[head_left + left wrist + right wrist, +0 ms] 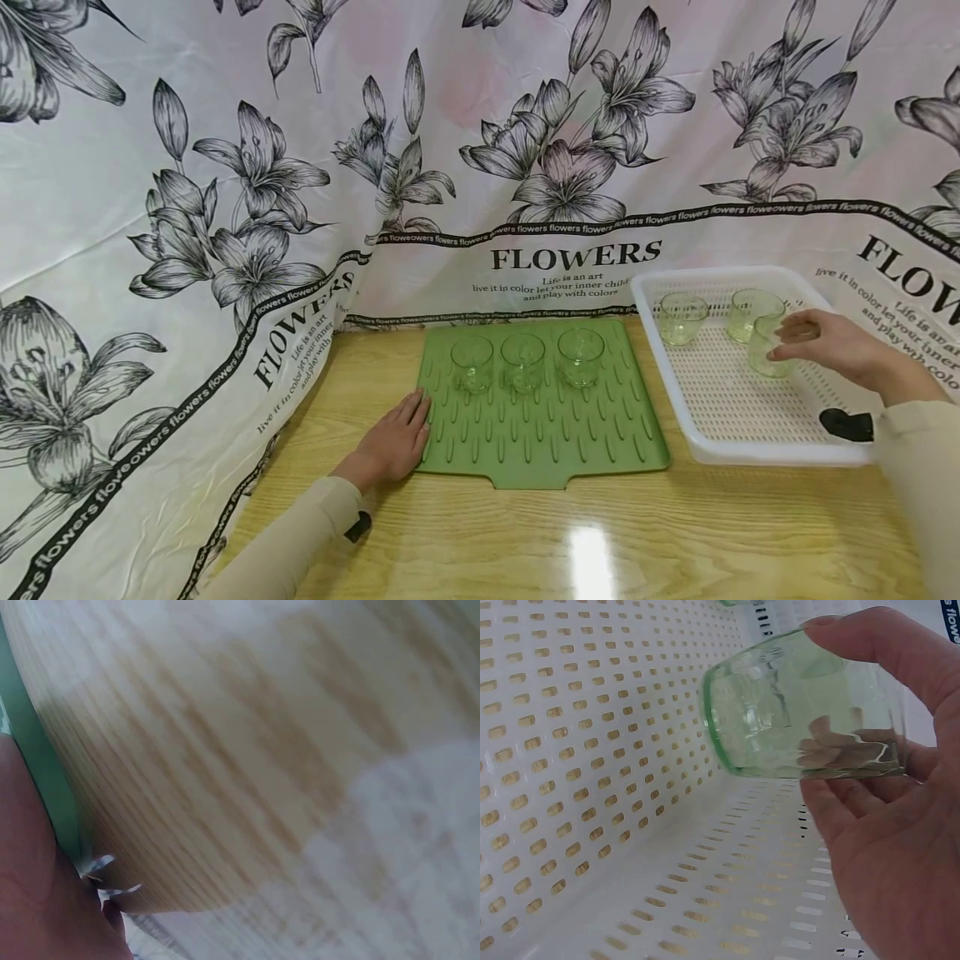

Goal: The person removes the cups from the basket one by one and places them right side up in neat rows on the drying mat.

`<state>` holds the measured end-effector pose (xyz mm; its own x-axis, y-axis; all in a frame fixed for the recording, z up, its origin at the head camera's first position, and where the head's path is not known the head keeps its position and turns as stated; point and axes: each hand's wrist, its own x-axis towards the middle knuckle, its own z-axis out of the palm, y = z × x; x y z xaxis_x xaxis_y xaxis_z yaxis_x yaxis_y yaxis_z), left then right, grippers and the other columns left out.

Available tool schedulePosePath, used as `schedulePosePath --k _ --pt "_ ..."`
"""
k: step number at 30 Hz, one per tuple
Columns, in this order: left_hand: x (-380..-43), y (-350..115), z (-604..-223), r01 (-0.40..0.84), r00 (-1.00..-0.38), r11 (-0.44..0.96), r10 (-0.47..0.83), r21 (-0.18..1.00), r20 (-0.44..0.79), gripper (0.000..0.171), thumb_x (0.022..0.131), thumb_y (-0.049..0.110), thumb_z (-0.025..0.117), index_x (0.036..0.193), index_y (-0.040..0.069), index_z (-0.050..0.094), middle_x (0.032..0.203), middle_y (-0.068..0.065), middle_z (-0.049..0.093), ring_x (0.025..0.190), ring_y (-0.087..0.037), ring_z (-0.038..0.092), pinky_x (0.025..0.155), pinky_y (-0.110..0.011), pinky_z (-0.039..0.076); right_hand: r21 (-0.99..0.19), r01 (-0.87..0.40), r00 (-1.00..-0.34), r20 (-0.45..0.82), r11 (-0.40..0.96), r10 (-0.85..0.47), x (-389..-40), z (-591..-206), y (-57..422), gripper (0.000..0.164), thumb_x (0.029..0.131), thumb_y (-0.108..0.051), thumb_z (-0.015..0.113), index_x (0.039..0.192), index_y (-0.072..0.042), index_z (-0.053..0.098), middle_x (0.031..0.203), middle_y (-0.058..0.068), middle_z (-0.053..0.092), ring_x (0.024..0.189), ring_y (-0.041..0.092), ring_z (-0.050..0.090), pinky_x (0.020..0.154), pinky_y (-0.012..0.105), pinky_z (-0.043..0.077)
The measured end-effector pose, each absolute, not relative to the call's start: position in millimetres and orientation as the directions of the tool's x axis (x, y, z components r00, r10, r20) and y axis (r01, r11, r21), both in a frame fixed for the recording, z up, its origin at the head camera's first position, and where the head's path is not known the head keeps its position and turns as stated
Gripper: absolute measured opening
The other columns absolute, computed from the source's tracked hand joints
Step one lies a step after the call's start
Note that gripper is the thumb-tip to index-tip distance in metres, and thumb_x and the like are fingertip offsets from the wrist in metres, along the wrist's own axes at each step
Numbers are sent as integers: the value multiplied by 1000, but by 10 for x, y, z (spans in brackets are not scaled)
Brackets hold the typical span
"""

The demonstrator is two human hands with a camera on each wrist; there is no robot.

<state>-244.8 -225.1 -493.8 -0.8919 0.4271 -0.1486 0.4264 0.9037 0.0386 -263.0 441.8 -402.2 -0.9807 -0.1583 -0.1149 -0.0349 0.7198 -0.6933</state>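
My right hand grips a pale green glass between thumb and fingers, over the white perforated basket. Two more green glasses, one on the left and one behind, stand in that basket. On the green drying mat, three similar glasses stand in a row: a left one, a middle one and a right one. My left hand rests with extended fingers on the mat's left edge.
A wooden table carries the mat and basket, with the basket to the mat's right. Flower-printed cloth hangs behind and down the left side. A black wrist strap piece shows by the right sleeve.
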Motion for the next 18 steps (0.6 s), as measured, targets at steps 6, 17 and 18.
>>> schedulePosePath --k 6,17,18 --pt "-2472 -2282 -4977 434 -890 901 432 22 -143 59 114 37 21 164 5 17 171 -15 8 157 -32 12 127 -46 19 -680 -33 -992 -66 733 -106 -2612 -3969 4412 80 100 -33 70 148 16 29 143 40 40 104 1 52 81 25 51" --pt "-2444 -2287 -4940 445 -886 895 446 35 -128 59 114 35 22 164 3 19 171 -16 11 157 -33 14 127 -47 20 -681 -59 -996 87 729 1 -2606 -3835 4318 75 95 -34 76 140 15 42 122 26 60 82 -17 48 66 15 49" --pt "-2443 -2291 -4942 446 -886 895 446 33 -131 59 114 35 21 164 3 19 171 -16 10 157 -33 13 127 -47 20 -680 -59 -996 90 731 3 -2602 -3820 4306 75 94 -34 76 140 14 43 122 25 60 81 -18 47 66 14 48"
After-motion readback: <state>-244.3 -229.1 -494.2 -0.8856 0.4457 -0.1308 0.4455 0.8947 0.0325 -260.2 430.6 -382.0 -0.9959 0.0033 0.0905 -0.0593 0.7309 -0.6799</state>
